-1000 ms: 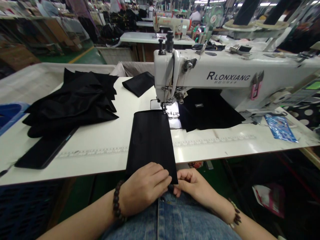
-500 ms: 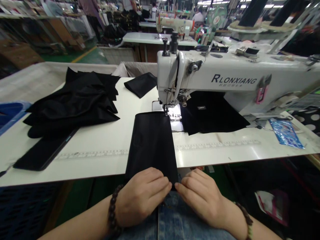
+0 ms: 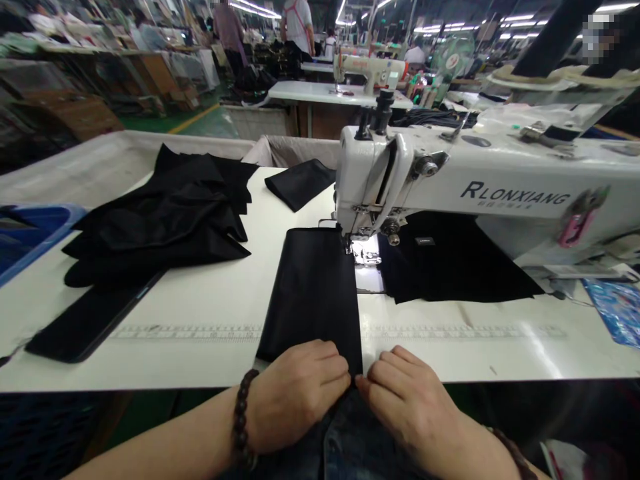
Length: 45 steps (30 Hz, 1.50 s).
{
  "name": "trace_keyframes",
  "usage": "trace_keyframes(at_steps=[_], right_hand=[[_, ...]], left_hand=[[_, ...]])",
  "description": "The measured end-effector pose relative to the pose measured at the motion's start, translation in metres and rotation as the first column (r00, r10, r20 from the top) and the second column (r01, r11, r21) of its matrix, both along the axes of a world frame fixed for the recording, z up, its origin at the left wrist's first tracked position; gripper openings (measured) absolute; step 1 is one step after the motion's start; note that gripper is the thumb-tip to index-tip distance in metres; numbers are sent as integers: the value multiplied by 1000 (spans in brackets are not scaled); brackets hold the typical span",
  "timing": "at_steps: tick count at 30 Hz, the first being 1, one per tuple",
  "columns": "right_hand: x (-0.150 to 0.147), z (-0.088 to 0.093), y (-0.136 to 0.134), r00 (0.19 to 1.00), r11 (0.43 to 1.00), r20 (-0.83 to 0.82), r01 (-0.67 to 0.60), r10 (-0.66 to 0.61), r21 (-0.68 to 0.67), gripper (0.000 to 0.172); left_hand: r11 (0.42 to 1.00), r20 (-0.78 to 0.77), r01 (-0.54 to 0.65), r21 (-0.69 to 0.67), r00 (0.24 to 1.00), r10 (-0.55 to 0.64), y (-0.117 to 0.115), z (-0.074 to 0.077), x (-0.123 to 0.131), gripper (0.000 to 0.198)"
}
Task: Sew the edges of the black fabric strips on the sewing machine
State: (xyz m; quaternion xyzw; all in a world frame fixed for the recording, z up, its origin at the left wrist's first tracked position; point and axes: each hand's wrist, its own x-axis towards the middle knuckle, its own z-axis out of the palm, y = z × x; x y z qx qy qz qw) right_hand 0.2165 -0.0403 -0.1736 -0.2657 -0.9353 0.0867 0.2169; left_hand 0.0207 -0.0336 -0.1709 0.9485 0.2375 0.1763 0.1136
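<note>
A folded black fabric piece (image 3: 315, 293) lies on the sewing machine table, its far right corner at the needle and presser foot (image 3: 349, 245). My left hand (image 3: 300, 390) rests over its near end, fingers curled together and pressing on the cloth. At the near right corner, my right hand (image 3: 400, 393) has thumb and fingers closed on the fabric edge. The fingertips of both hands almost meet there. The white sewing machine (image 3: 450, 173) has its lamp lit beside the needle. Under its arm lies another black fabric piece (image 3: 460, 267) with a small label.
A heap of black fabric pieces (image 3: 165, 213) lies on the left, over a dark flat object (image 3: 95, 320). One small black piece (image 3: 300, 185) sits behind. A ruler strip (image 3: 200, 332) runs along the tabletop. A blue bin (image 3: 40, 240) stands left; a blue packet (image 3: 615, 310) lies right.
The folded fabric has moved forward past the needle, and both hands went with it. Its near end, which hung over the table edge, is now about at that edge. The camera view has shifted.
</note>
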Motion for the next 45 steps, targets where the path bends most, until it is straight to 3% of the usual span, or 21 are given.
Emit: trace_keyframes(at_steps=[8,16,20,27,32,38,45], right_hand=[[-2,-2,44,995,997,96,6,1,-72,29],[-11,11,92,940,990,329,-51,91,-128,20],[-14,10,109,942,993,328,-40,76,-115,15],[-13,-8,122,984,995,173,30,-46,91,30],[-13,-15,127,974,979,185,100,-133,178,20],[-13,-22,128,941,955,236,191,-244,226,23],[-17,-20,128,941,955,207,233,-269,182,27]], left_hand=[[1000,-110,4,5,994,-4,37,-4,-1,19],[996,-173,16,83,985,-2,76,-7,-2,14],[992,-178,3,123,984,20,91,-10,-4,15],[990,-242,-3,142,969,38,119,-16,-7,12],[984,-338,9,176,940,51,139,-13,-7,12],[980,-405,-51,194,905,128,151,-12,-5,16],[973,-381,-158,169,900,212,158,-12,-7,18]])
